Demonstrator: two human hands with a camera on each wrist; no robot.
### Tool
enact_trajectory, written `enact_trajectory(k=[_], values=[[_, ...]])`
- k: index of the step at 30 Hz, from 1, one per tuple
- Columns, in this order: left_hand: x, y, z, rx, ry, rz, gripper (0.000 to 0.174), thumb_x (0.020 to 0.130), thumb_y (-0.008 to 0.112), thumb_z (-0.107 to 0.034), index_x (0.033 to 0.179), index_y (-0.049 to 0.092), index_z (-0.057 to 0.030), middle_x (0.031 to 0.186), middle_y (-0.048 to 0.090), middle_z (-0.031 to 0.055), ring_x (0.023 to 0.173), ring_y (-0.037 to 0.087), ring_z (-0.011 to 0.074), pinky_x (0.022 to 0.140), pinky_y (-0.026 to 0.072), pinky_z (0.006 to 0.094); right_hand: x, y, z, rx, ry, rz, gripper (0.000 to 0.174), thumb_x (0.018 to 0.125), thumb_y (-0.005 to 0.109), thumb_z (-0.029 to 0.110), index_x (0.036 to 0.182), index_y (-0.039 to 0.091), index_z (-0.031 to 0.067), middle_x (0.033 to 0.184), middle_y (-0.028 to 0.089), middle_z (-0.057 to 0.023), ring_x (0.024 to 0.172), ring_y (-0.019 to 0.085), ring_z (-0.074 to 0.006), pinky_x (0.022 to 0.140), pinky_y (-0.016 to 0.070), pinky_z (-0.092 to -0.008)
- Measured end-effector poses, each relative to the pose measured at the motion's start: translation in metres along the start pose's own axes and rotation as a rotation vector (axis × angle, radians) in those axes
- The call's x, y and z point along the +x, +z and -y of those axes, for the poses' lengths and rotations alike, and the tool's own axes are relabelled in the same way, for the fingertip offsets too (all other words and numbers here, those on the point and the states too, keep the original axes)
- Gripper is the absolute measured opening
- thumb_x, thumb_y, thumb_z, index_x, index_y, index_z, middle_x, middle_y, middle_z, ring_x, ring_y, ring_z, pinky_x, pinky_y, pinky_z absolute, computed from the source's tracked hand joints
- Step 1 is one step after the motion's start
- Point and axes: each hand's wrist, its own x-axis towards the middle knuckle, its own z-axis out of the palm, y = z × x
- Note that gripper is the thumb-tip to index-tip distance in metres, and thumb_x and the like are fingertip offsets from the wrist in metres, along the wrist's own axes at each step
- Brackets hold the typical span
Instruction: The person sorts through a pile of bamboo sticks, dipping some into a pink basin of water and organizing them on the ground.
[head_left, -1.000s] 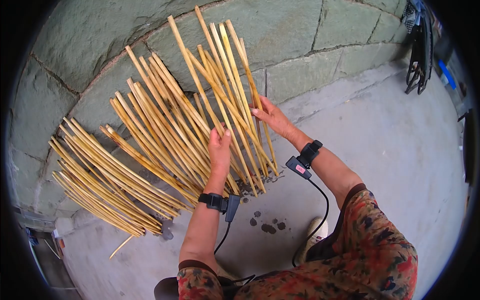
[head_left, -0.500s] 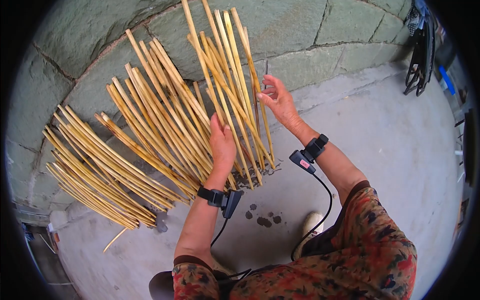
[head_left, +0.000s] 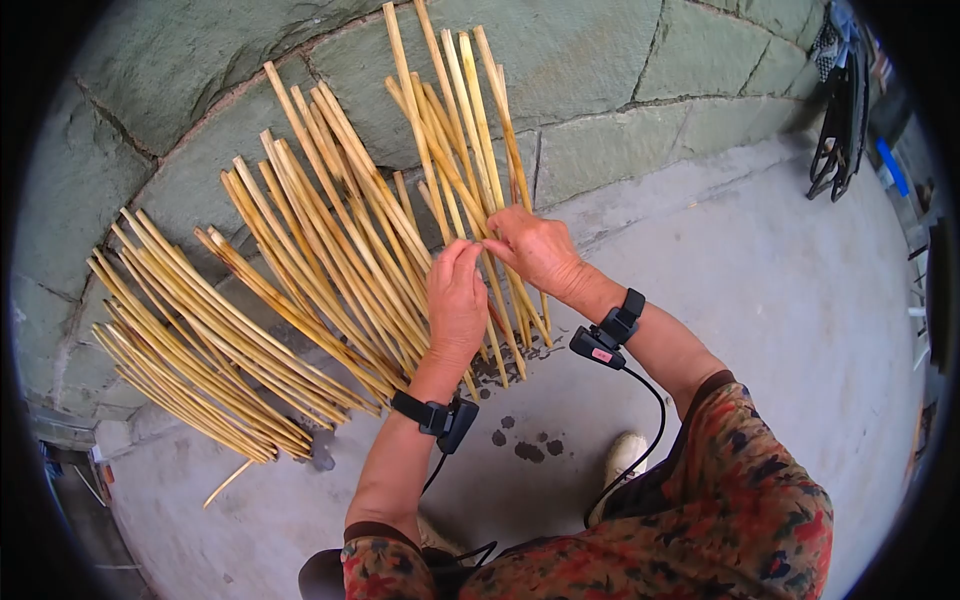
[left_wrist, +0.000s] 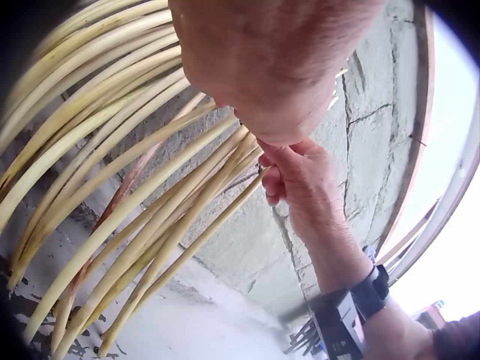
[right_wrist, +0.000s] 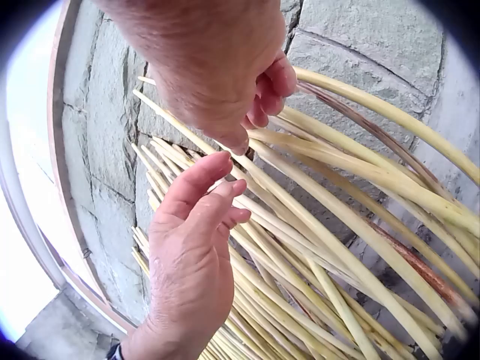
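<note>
Long, pale yellow peeled sticks lean in a row against a stone wall [head_left: 590, 60], their lower ends on the floor. In front of the right-hand cluster of sticks [head_left: 412, 98], both hands meet at the fingertips. The left hand [head_left: 457, 310] has loosely bent fingers, thumb near the index finger; the right wrist view shows no stick inside this hand [right_wrist: 191, 262]. My right hand [head_left: 540, 250] reaches across from the right with curled fingers, its thumb at the left hand's fingertips. I cannot tell whether a small thing is between the right fingertips.
More thin sticks [head_left: 235, 325] fan out along the wall at the left. One short stick [head_left: 228, 483] lies on the concrete floor [head_left: 740, 300]. Dark wet spots [head_left: 530, 452] mark the floor near a shoe [head_left: 625, 455]. A black folded frame [head_left: 840, 125] stands far right.
The right hand first drew away from the right-hand sticks, then moved left and down to meet the left hand. The left hand has come off the stick it held and turned toward the right hand.
</note>
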Motion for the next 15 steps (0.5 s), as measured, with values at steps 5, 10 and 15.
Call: enact_trajectory(k=[5,10,15], values=[[0.011,0.0,0.005,0.205,0.104,0.141,0.033,0.068,0.052,0.003,0.102,0.053,-0.0009,0.11,0.05,0.0108,0.091,0.048,0.0273,0.08,0.0383,0.0363,0.004,0.0,0.004,-0.164,0.043,0.03,0.023,0.075,0.061,0.023,0.083,0.05,0.0046,0.077,0.055,-0.0115,0.066,0.059,-0.0293,0.056,0.0477,-0.0369],[0.007,-0.002,0.009,0.27,0.132,0.143,0.034,0.07,0.052,0.001,0.104,0.052,-0.0002,0.112,0.049,0.0119,0.092,0.048,0.0279,0.081,0.0378,0.0359,0.006,0.005,0.006,-0.035,0.128,0.008,0.021,0.076,0.06,0.022,0.083,0.05,0.0043,0.075,0.056,-0.014,0.067,0.058,-0.0309,0.057,0.047,-0.038],[0.004,-0.004,0.012,0.24,0.126,0.133,0.036,0.069,0.053,0.002,0.105,0.051,-0.0001,0.112,0.049,0.0131,0.093,0.048,0.0295,0.082,0.0388,0.0368,-0.001,0.0,-0.003,0.185,0.243,0.032,0.018,0.075,0.059,0.018,0.082,0.05,0.0041,0.074,0.057,-0.0149,0.066,0.058,-0.0306,0.057,0.0456,-0.038]])
